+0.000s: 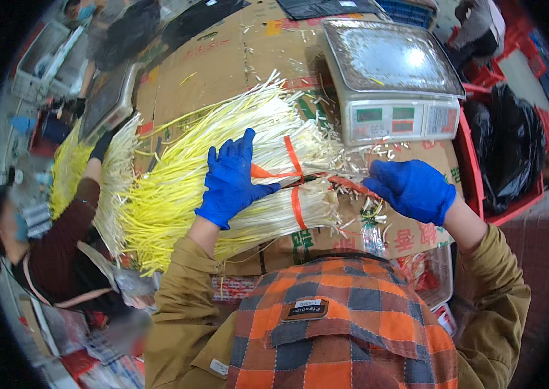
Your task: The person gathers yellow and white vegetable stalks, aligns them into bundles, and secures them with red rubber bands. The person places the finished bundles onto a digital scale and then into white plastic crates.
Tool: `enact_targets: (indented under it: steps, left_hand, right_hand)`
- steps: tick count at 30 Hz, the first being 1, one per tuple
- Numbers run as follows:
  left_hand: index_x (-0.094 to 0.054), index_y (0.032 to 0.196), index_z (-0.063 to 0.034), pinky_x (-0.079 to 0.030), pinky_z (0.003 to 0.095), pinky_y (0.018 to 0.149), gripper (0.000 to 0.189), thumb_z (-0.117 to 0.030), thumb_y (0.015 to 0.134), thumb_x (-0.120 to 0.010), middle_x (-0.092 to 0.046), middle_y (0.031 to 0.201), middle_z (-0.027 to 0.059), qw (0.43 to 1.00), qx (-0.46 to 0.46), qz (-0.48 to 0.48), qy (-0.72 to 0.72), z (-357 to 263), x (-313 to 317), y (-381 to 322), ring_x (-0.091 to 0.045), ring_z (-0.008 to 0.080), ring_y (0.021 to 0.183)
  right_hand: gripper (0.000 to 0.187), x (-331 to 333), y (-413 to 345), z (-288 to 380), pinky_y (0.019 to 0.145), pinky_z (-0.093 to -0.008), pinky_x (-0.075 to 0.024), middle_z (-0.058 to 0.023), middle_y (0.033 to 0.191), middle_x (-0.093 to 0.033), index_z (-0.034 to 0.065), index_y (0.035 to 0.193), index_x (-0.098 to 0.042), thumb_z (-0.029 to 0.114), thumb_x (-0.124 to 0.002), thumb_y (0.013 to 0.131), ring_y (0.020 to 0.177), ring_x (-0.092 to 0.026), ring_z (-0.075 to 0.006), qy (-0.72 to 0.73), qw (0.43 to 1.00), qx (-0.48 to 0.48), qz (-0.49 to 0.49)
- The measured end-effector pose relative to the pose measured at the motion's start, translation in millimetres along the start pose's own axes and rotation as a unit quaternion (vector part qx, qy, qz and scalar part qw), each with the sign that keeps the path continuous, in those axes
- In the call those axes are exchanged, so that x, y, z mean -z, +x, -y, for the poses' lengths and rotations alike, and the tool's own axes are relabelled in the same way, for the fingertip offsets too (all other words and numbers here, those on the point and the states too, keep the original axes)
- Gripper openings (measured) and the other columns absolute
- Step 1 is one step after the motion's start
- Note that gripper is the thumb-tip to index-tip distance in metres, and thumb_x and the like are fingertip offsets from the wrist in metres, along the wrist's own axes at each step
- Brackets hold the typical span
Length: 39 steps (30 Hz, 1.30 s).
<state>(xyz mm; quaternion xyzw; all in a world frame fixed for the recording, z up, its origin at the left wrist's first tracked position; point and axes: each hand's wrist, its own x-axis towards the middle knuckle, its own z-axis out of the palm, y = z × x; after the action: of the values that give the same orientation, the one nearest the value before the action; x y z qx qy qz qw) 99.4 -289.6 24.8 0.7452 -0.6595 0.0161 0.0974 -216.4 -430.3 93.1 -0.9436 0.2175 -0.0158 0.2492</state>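
Observation:
Long yellow-and-white vegetable shoots, like yellow chives (216,141), lie in a heap on the cardboard-covered table. My left hand (230,180), in a blue glove, rests on the shoots with fingers spread, beside the orange tape (294,155) around them. A second orange band (297,208) circles the bunch nearer my body. In its blue glove, my right hand (410,189) is closed on a thin metal tool (335,171), perhaps a blade or scissors; its tip reaches the tape. Loose orange tape (352,185) lies beneath this tool. Cut white stem ends (342,155) are scattered around.
A digital scale (393,82) stands at the back right, and another scale (109,102) at the left. A red crate (512,199) with a black plastic bag (508,141) is at the right. A co-worker (50,243) reaches over more shoots at the left; other people stand farther back.

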Motion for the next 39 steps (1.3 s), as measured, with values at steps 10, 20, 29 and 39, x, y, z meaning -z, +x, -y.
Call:
enact_targets:
  steps: [10, 20, 29, 39]
  left_hand:
    - [-0.051, 0.135, -0.0091, -0.033, 0.0486, 0.1, 0.095, -0.067, 0.063, -0.075, -0.057, 0.116, 0.0093, 1.0, 0.021, 0.002, 0.021, 9.8, -16.4, -7.5, -0.053, 0.0263, 0.108]
    - [-0.051, 0.134, -0.0102, -0.032, 0.0494, 0.101, 0.095, -0.067, 0.062, -0.076, -0.056, 0.114, 0.0073, 0.998, 0.045, 0.031, 0.039, 6.5, -15.0, -4.9, -0.052, 0.0249, 0.108]
    - [-0.045, 0.141, -0.0109, -0.031, 0.0515, 0.102, 0.101, -0.065, 0.062, -0.078, -0.056, 0.116, 0.0087, 0.999, 0.033, -0.012, 0.017, 7.1, -15.9, -8.5, -0.051, 0.0273, 0.11]
    - [-0.038, 0.147, -0.008, -0.03, 0.0541, 0.104, 0.112, -0.065, 0.061, -0.079, -0.055, 0.113, 0.0115, 1.0, 0.008, 0.013, 0.008, 5.8, -11.0, -2.0, -0.052, 0.0284, 0.109]
  right_hand:
    - [0.023, 6.1, 86.4, -17.7, 0.066, -0.0476, -0.0537, -0.0218, 0.087, -0.068, 0.0072, 0.105, -0.057, 0.029, -0.054, 0.096, 0.079, -0.067, -0.041, -0.172, 0.963, 0.119, 0.169]
    - [0.025, 14.7, 95.1, -4.4, 0.067, -0.0472, -0.054, -0.0207, 0.087, -0.067, 0.0076, 0.114, -0.055, 0.025, -0.056, 0.095, 0.079, -0.067, -0.0393, -0.201, 0.949, 0.02, 0.243]
    - [0.028, 17.7, 84.4, -12.7, 0.067, -0.0474, -0.0523, -0.0223, 0.084, -0.066, 0.0064, 0.11, -0.054, 0.031, -0.054, 0.098, 0.082, -0.067, -0.0404, -0.188, 0.955, 0.17, 0.156]
    - [0.061, 8.1, 94.1, 0.1, 0.074, -0.0436, -0.0514, -0.0192, 0.091, -0.066, 0.0049, 0.108, -0.061, 0.057, -0.074, 0.079, 0.085, -0.066, -0.0392, 0.03, 0.991, -0.086, -0.102]
